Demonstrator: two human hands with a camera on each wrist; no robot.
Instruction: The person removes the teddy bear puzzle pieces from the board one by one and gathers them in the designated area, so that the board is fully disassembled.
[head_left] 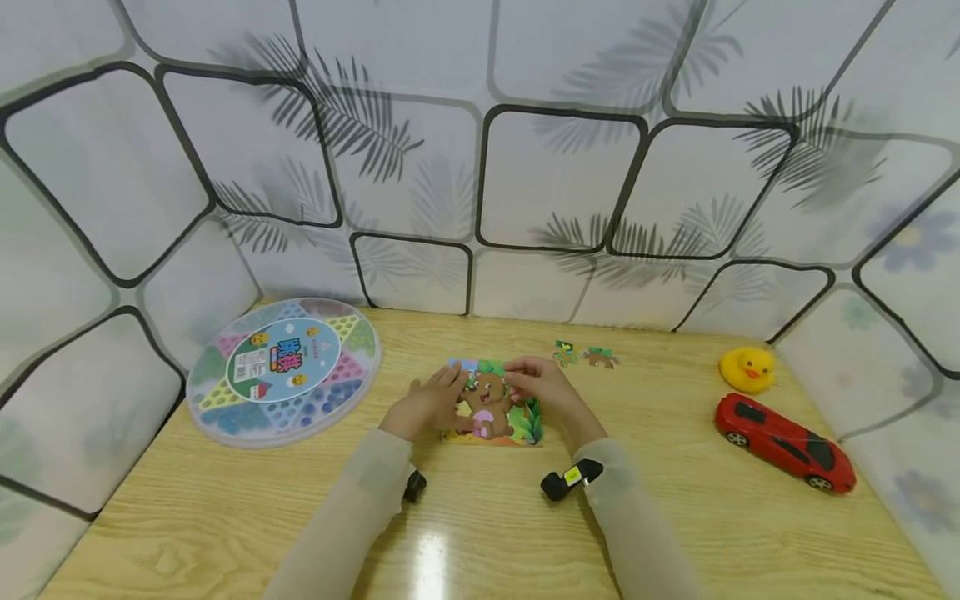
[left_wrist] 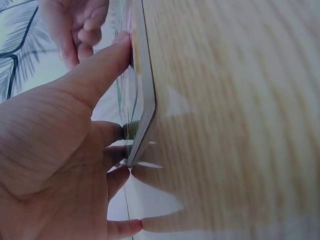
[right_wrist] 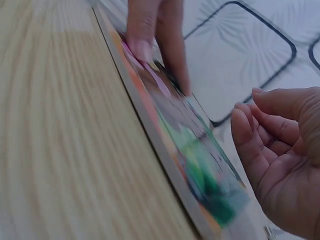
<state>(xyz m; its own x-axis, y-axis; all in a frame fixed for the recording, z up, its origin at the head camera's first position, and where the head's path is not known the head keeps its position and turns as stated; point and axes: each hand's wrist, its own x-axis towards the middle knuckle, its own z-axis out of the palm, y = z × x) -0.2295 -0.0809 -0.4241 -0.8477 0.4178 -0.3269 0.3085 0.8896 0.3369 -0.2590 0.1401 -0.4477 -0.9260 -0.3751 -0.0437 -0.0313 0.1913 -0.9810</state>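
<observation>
A jigsaw puzzle (head_left: 491, 402) with a brown bear on it lies flat on the wooden table. My left hand (head_left: 429, 407) rests across its left side, fingers spread. In the left wrist view that hand's thumb (left_wrist: 112, 55) presses on the puzzle face, while fingertips reach past the corner to the table. Over the upper right part of the puzzle is my right hand (head_left: 542, 385). Its fingers (right_wrist: 245, 127) are loosely bent in the right wrist view, with nothing showing between them and the thumb. Two loose puzzle pieces (head_left: 565, 353) (head_left: 601, 357) lie beyond it.
A round Chinese checkers board (head_left: 354, 367) in clear wrapping lies at the back left. To the right sit a yellow rubber duck (head_left: 747, 370) and a red toy car (head_left: 783, 442). Patterned fabric (head_left: 420, 183) hangs along the back and sides of the table (head_left: 225, 533).
</observation>
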